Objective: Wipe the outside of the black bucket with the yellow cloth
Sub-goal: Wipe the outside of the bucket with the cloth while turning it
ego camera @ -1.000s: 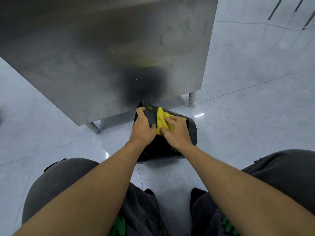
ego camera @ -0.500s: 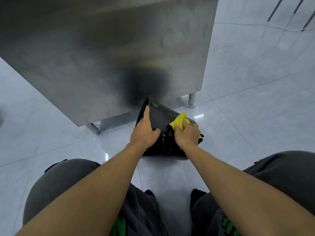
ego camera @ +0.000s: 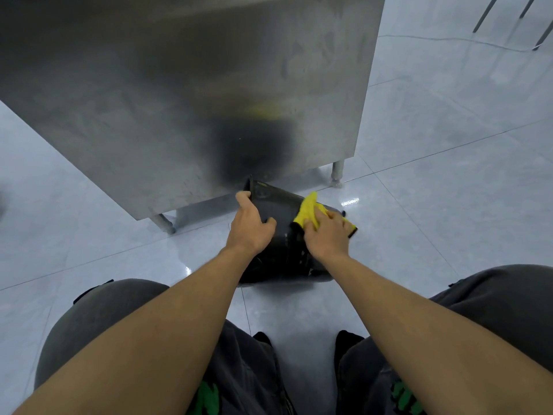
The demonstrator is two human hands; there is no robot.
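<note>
The black bucket (ego camera: 279,205) lies tipped on the tiled floor just in front of me, its far end close to the steel cabinet. My left hand (ego camera: 250,227) grips the bucket's left side, fingers hooked over its upper edge. My right hand (ego camera: 327,235) presses the yellow cloth (ego camera: 306,211) flat against the bucket's upper right wall; part of the cloth sticks out above and to the right of my fingers. The lower part of the bucket is hidden behind both wrists.
A large stainless steel cabinet (ego camera: 179,100) on short legs (ego camera: 338,172) stands right behind the bucket and reflects it. My knees in dark trousers (ego camera: 493,298) flank the bucket. Glossy grey floor tiles (ego camera: 449,175) spread to the right, with thin metal legs (ego camera: 484,13) at the far top right.
The bucket has been turned under my hands. My right hand has slid the cloth from the top middle toward the bucket's right side. My left hand has shifted its grip along the left edge.
</note>
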